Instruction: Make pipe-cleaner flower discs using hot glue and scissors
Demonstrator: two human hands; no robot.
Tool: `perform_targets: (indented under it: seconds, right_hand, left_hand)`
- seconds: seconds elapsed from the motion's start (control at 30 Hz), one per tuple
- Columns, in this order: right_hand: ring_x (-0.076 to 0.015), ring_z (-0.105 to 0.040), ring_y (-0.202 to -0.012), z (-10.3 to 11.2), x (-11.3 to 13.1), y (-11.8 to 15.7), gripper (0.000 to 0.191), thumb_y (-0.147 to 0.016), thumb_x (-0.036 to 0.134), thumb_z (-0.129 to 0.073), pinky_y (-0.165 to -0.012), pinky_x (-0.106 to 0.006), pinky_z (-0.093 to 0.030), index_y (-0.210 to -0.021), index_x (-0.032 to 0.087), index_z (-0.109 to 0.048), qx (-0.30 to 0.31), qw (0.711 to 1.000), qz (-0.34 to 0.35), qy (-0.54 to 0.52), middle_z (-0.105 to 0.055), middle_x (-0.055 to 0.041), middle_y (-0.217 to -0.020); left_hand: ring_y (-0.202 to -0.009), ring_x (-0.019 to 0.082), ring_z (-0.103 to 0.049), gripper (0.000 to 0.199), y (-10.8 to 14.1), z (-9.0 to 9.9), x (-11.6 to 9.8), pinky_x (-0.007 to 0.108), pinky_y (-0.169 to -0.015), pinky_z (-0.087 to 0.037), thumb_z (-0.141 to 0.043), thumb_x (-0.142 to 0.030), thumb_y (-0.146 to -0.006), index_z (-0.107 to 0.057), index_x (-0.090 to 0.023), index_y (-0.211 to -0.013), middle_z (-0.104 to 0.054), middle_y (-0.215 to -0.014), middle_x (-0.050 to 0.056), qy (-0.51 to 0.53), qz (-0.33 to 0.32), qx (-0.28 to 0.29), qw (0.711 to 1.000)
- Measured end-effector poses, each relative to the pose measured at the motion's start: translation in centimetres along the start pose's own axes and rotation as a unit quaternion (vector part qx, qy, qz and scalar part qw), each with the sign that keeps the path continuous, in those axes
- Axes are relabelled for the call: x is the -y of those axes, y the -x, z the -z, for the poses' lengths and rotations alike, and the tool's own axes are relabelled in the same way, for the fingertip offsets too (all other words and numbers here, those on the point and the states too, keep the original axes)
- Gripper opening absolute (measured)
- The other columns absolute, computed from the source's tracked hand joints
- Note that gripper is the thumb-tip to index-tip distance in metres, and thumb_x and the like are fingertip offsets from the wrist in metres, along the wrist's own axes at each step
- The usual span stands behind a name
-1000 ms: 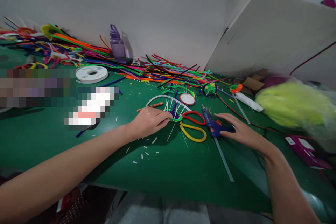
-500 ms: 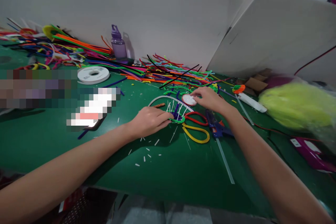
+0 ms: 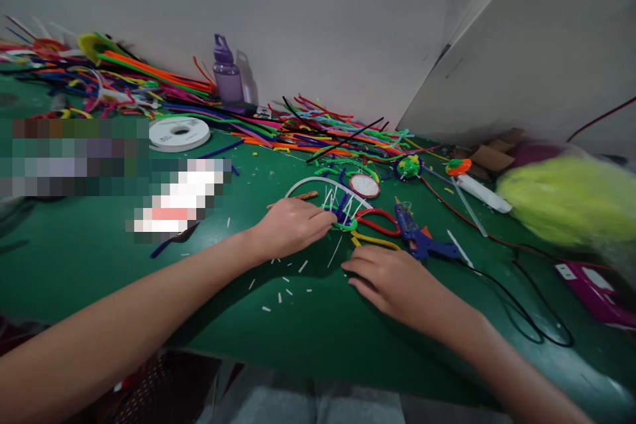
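Observation:
My left hand (image 3: 294,228) pinches the near left edge of a small green and blue pipe-cleaner piece (image 3: 344,213) with thin white sticks standing up from it. A white headband-like arc (image 3: 318,180) curves behind that piece. My right hand (image 3: 385,275) hovers low over the table to the right, fingers apart, with nothing visible in it. Just beyond its fingers lie scissors with red and yellow handles (image 3: 380,222), partly covered by the hand. A round red-rimmed dish of white bits (image 3: 364,186) sits behind the piece. Small white clippings (image 3: 279,297) are scattered in front.
A blue glue gun (image 3: 417,235) with a black cord lies right of the scissors. Farther back are a heap of coloured pipe cleaners (image 3: 318,132), a white ribbon spool (image 3: 179,134) and a purple bottle (image 3: 228,79). A yellow-green bag (image 3: 561,205) is at the right.
My right hand has moved away from the red-rimmed dish, toward me, to the near side of the scissors. My left hand keeps its pinch. The view has shifted slightly.

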State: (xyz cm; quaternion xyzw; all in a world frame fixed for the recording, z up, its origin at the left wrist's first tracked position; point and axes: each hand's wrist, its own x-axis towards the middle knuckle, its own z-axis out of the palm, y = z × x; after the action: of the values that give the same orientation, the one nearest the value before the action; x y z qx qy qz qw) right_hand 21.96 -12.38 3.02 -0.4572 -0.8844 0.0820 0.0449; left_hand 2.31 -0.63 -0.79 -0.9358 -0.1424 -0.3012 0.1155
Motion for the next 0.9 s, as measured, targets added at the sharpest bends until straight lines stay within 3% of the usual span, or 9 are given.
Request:
perform_targets:
  seconds: [0.13,0.4,0.57,0.7,0.8,0.9]
  right_hand:
    - [-0.0175,-0.057,-0.085,-1.4,-0.3,0.4,0.018,-0.087,0.015,-0.047,-0.067,-0.028,-0.044,-0.097,0.017,-0.062,-0.015,0.999,0.017,0.028,-0.062,-0.0063,-0.089]
    - [-0.0171,-0.051,-0.071,-1.8,0.3,1.1,0.017,-0.085,0.008,-0.044,-0.051,-0.026,-0.033,-0.081,0.015,-0.059,-0.025,0.994,0.042,0.102,-0.056,-0.0057,-0.074]
    - [-0.0193,-0.048,-0.064,-1.8,1.8,0.9,0.017,-0.075,0.001,-0.046,-0.047,-0.029,-0.024,-0.072,0.016,-0.054,-0.013,0.982,0.059,0.177,-0.054,-0.0060,-0.070]
    - [-0.0178,-0.048,-0.064,-1.3,2.0,0.4,0.015,-0.076,0.003,-0.048,-0.047,-0.028,-0.023,-0.070,0.017,-0.052,-0.019,0.983,0.061,0.172,-0.055,-0.0046,-0.069]
    - [-0.0151,-0.052,-0.065,-0.8,0.8,-0.1,0.011,-0.081,0.012,-0.050,-0.051,-0.026,-0.028,-0.073,0.018,-0.054,-0.059,0.990,0.018,0.126,-0.057,-0.0025,-0.070]
    - [-0.0140,-0.057,-0.071,-0.4,-0.6,-1.0,0.013,-0.086,0.019,-0.046,-0.058,-0.024,-0.034,-0.082,0.017,-0.059,-0.145,0.984,-0.064,0.080,-0.061,-0.0031,-0.075]
  left_hand:
    - [-0.060,0.013,-0.060,0.015,0.1,-0.1,0.0,0.026,-0.058,-0.046,-0.045,-0.024,-0.088,-0.059,-0.018,-0.091,-0.063,-0.065,-0.001,0.006,0.000,-0.005,1.000]
    - [-0.060,0.013,-0.059,0.015,0.1,-0.1,0.0,0.026,-0.056,-0.045,-0.045,-0.024,-0.088,-0.059,-0.017,-0.091,-0.063,-0.067,0.000,0.001,-0.003,-0.005,1.000]
    - [-0.060,0.012,-0.059,0.016,0.0,-0.1,0.0,0.025,-0.056,-0.045,-0.045,-0.024,-0.089,-0.058,-0.017,-0.092,-0.063,-0.068,0.000,0.002,-0.006,-0.010,1.000]
    - [-0.060,0.013,-0.059,0.016,0.0,-0.1,-0.1,0.025,-0.056,-0.044,-0.045,-0.024,-0.088,-0.059,-0.017,-0.091,-0.063,-0.067,0.000,-0.003,-0.007,-0.004,1.000]
    - [-0.060,0.013,-0.059,0.017,0.0,-0.1,-0.1,0.025,-0.056,-0.045,-0.044,-0.024,-0.089,-0.059,-0.017,-0.091,-0.063,-0.067,0.000,-0.004,-0.005,-0.001,1.000]
    - [-0.058,0.012,-0.058,0.017,-0.1,0.0,-0.2,0.024,-0.055,-0.044,-0.042,-0.023,-0.089,-0.058,-0.016,-0.090,-0.062,-0.064,0.000,-0.004,-0.006,0.001,1.000]
